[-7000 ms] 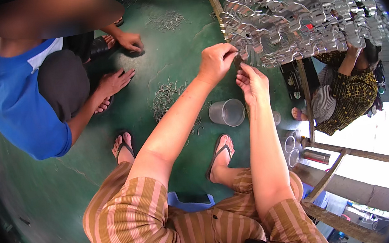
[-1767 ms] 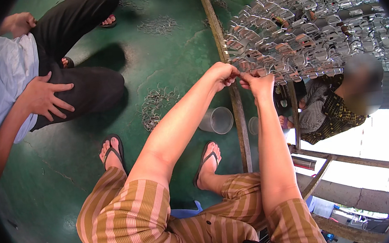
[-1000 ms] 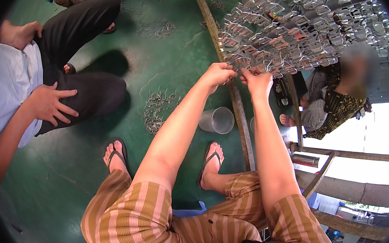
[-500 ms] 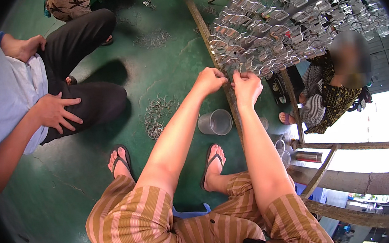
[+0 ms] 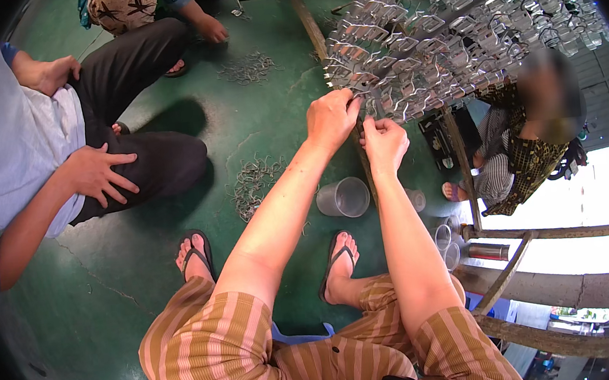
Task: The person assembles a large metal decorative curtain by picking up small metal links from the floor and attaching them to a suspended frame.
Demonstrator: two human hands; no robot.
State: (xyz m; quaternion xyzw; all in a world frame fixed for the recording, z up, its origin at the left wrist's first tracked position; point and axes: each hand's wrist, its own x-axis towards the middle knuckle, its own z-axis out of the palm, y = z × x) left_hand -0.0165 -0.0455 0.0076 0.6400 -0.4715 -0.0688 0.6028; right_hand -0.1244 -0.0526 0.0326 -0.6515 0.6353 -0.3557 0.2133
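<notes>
Rows of shiny bent metal frames (image 5: 451, 37) hang close together at the upper right. My left hand (image 5: 332, 123) reaches up to their near corner, thumb and fingers pinched against the lowest hanging pieces; whatever lies in the pinch is too small to name. Just right of it and a little lower, my right hand (image 5: 386, 145) is closed too, fingertips pressed together below the metal frames. What it holds, if anything, is hidden. Below my hands a clear plastic cup (image 5: 343, 198) is on the green floor, beside a loose pile of metal hooks (image 5: 256, 183).
A wooden rail (image 5: 302, 14) runs behind my hands. At left sits a person in dark trousers (image 5: 148, 165); another person in a patterned top (image 5: 521, 154) sits at right. Farther off, a third person's hand (image 5: 212, 30) is near another hook pile (image 5: 249, 68). A metal flask (image 5: 488, 251) lies at right.
My left hand has risen to the lowest metal frames, while my right hand has dropped slightly. At the top, another person's hand has come into view near the far pile.
</notes>
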